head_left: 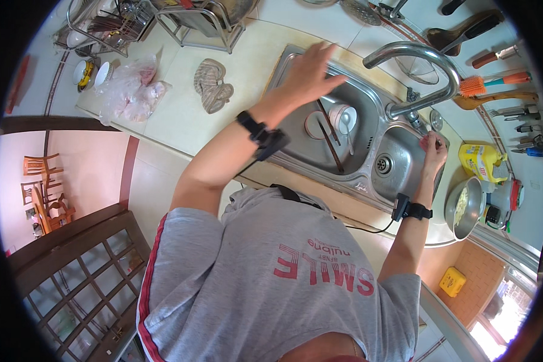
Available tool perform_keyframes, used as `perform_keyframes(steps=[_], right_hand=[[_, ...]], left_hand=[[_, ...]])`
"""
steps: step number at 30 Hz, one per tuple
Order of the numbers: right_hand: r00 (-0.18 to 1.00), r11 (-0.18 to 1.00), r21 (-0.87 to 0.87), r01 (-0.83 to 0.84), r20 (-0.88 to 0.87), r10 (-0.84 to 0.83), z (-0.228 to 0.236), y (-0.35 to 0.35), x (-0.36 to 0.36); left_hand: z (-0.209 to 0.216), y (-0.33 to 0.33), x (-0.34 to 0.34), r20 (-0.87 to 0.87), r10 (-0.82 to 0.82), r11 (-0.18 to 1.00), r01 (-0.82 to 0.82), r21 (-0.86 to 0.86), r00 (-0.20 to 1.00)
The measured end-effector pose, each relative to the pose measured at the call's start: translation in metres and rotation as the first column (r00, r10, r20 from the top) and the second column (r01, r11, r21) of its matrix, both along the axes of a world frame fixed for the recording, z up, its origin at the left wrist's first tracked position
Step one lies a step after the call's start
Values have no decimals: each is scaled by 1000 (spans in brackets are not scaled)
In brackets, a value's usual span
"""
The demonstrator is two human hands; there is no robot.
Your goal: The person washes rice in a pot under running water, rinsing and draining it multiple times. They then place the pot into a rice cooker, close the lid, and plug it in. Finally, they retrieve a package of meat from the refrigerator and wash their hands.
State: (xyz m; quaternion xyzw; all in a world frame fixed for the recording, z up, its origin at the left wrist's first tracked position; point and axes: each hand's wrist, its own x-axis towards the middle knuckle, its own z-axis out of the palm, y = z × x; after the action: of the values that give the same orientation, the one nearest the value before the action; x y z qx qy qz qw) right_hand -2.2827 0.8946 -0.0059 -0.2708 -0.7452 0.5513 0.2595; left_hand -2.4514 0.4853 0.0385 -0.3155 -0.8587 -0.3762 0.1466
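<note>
My left hand [308,75] is over the far left part of the steel sink [362,160], its fingers spread and nothing in them. Beneath it, the left basin holds a white bowl [352,113] with a metal spoon [350,142], another bowl [311,125] and dark chopsticks [331,146]. My right hand [435,155] is at the right rim of the smaller basin [398,142], fingers curled in. Something small and reddish shows at its fingertips, too unclear to name. A curved metal faucet [446,66] stands behind the basins.
Left on the counter lie a striped cloth [212,86] and clear plastic bags [136,99]. Dish racks [202,36] stand behind. Right of the sink are a metal bowl [466,208] with pale food and a yellow package [481,161]. Utensils hang along the wall.
</note>
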Motion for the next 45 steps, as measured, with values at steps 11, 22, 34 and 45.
perform_keyframes(steps=[11, 22, 34, 45], right_hand=[[999, 999, -33, 8, 34, -7, 1, 3, 0], [992, 984, -127, 127, 41, -122, 4, -3, -1], [994, 979, -172, 109, 4, -110, 13, -11, 1], [997, 984, -163, 77, 0, -78, 11, -7, 0]], left_hand=[[-134, -246, -3, 301, 615, 747, -417, -518, 729], [-145, -221, 20, 541, 363, 881, -468, 66, 759], [-150, -215, 35, 781, 139, 842, -487, 230, 609], [-147, -209, 39, 761, 226, 850, -505, 152, 608]])
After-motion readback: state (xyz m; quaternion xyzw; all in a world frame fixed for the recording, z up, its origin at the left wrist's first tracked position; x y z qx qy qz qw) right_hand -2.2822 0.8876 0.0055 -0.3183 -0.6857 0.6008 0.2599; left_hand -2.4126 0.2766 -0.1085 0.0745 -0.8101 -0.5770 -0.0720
